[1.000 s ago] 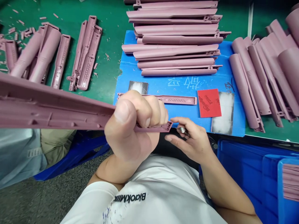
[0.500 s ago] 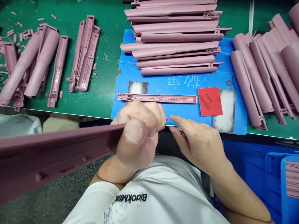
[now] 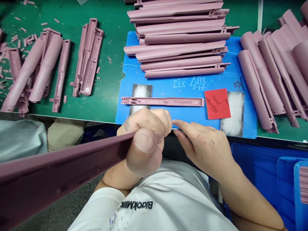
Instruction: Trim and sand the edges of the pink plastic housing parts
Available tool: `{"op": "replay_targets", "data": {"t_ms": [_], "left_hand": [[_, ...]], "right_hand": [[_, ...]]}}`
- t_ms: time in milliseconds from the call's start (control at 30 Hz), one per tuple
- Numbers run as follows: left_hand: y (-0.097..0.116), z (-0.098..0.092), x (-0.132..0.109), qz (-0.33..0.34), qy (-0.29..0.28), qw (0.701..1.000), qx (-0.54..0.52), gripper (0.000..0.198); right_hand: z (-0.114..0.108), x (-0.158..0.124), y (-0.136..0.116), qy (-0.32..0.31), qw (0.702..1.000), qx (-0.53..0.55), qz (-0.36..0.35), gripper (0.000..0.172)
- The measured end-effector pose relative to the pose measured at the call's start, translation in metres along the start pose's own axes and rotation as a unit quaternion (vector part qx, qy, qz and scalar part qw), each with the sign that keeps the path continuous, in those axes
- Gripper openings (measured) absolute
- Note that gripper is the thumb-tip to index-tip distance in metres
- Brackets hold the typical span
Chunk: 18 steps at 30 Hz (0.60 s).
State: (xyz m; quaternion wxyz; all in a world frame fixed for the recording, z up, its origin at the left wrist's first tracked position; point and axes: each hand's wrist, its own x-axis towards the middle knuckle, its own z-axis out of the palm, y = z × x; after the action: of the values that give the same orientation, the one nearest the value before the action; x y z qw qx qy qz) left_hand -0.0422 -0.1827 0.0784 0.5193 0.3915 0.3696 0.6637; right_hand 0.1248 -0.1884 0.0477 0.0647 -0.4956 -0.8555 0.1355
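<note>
The left hand (image 3: 143,138) is gripping a pink housing (image 3: 62,163), the right hand (image 3: 204,147) is pressing close beside it (whether its fingers hold anything is hidden)

camera: head-worn | facing: forward and down | range: close above the white T-shirt (image 3: 154,205) and green workbench (image 3: 108,106)

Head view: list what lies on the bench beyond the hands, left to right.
A pile of mauve moulded plastic shells, one open shell half, a long narrow mauve plastic strip, a red sanding pad, a heap of mauve shells.
</note>
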Motion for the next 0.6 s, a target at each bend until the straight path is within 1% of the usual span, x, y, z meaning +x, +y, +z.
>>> {"op": "replay_targets", "data": {"t_ms": [200, 400, 500, 600], "left_hand": [[-0.0032, -0.0031, -0.0025, 0.001, -0.005, 1.000, -0.007, 0.070], [-0.0048, -0.0041, -0.0016, 0.001, -0.010, 1.000, -0.005, 0.070], [-0.0047, -0.0026, -0.0008, -0.012, -0.004, 1.000, 0.002, 0.072], [-0.0055, -0.0009, 0.0002, -0.006, 0.004, 1.000, 0.002, 0.073]], "right_hand": [[0.0004, 0.0009, -0.0009, 0.003, 1.000, -0.001, -0.001, 0.038], [0.0026, -0.0002, -0.0022, 0.015, 0.999, -0.033, -0.008, 0.037], [0.0037, -0.0001, -0.0016, 0.009, 0.999, -0.042, -0.001, 0.034], [0.0044, 0.0007, -0.0008, 0.001, 0.999, -0.042, 0.003, 0.032]]}}
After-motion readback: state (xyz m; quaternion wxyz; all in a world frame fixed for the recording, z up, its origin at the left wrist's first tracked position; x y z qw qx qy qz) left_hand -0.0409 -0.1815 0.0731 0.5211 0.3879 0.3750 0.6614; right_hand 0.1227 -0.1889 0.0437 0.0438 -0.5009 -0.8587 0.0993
